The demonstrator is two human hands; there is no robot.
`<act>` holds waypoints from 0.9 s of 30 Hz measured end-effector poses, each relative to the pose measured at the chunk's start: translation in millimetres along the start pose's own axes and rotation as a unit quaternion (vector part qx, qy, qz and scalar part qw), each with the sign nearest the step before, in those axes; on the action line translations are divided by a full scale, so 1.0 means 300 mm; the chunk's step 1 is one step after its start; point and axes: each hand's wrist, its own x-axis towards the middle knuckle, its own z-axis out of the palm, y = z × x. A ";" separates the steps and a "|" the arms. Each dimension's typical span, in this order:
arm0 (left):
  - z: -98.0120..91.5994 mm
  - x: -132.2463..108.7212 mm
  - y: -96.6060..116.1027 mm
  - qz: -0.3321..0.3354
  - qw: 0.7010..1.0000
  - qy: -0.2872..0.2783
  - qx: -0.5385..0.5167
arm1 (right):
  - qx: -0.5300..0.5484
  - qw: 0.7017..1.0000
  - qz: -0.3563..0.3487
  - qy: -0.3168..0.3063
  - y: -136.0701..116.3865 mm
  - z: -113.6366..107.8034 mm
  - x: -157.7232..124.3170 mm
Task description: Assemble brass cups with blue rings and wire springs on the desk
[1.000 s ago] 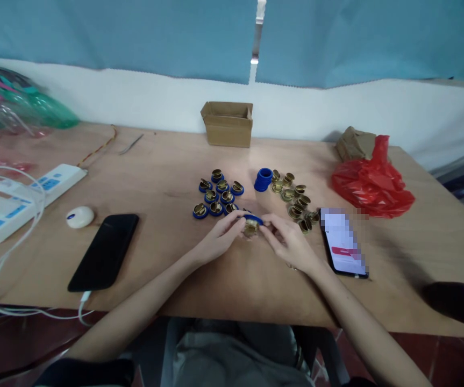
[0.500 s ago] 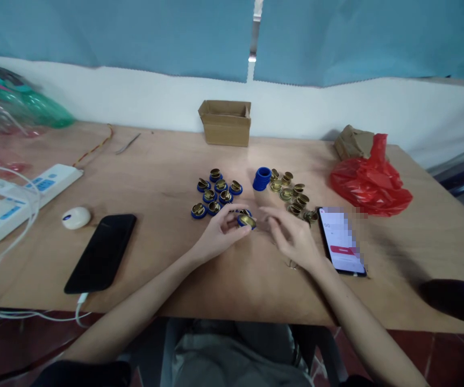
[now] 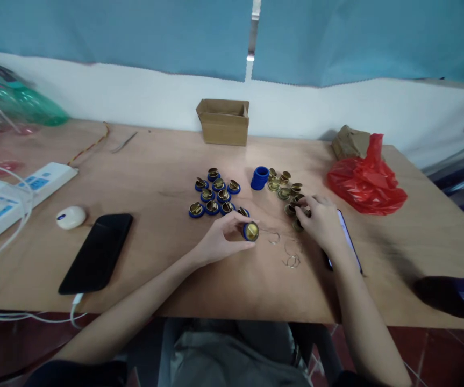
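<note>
My left hand (image 3: 226, 239) pinches a round brass piece with a blue ring (image 3: 250, 231) around it between thumb and fingers, its gold face turned toward me. My right hand (image 3: 322, 223) is at the near end of a group of brass pieces with folded tops (image 3: 284, 192), its fingertips closed around one brass piece that they partly hide. Several similar brass pieces set in blue rings (image 3: 212, 207) stand left of centre. A stack of blue rings (image 3: 260, 177) stands between the two groups. Thin wire rings (image 3: 292, 261) lie between my hands.
An open cardboard box (image 3: 226, 129) stands against the wall. On the right are a red plastic bag (image 3: 366, 185), a lit phone (image 3: 348, 236) partly under my right arm and a dark bottle (image 3: 453, 295). On the left are a black phone (image 3: 97, 252), a white earbud case (image 3: 71, 217) and a power strip (image 3: 34, 188).
My right hand has moved right and away from the piece in my left hand, to the loose brass pieces. A thin wire ring now shows beside my left hand, whose held piece has turned.
</note>
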 end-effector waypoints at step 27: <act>-0.008 -0.001 0.032 -0.050 0.999 -0.006 0.019 | 0.292 0.867 -0.088 -0.394 -0.083 -0.032 -0.047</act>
